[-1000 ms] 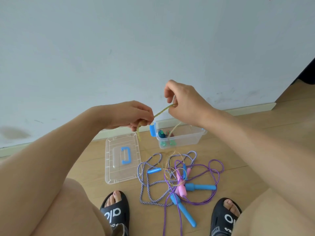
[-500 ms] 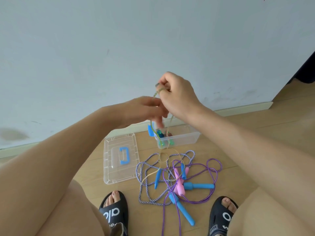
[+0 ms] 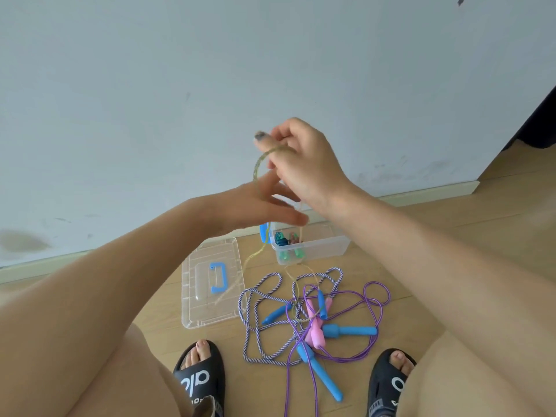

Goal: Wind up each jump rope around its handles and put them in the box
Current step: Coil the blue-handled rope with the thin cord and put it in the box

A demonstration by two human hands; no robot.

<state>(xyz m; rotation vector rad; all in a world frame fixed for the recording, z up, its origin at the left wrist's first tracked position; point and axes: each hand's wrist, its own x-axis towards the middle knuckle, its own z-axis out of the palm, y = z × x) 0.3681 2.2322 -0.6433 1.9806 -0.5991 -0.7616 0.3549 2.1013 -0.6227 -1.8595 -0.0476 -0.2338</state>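
I hold a thin yellow-green jump rope (image 3: 256,167) up in front of the wall. My right hand (image 3: 304,164) grips it with curled fingers, and a loop runs over the index finger. Just below, my left hand (image 3: 255,206) has its fingers stretched out straight against the rope, which drops past it to the floor. The clear box (image 3: 334,248) with a blue latch stands by the wall and holds a wound rope with green handles. On the floor lie a tangled purple-white striped rope (image 3: 252,326), a purple rope (image 3: 377,299), pink handles (image 3: 317,337) and blue handles (image 3: 350,330).
The clear lid (image 3: 195,308) with a blue handle lies flat to the left of the box. My feet in black slippers (image 3: 200,376) (image 3: 388,382) flank the rope pile on the wooden floor. A dark doorway edge shows at the far right.
My right hand has lifted the yellow-green rope higher. My left hand has let go of its grip and spread its fingers out straight.
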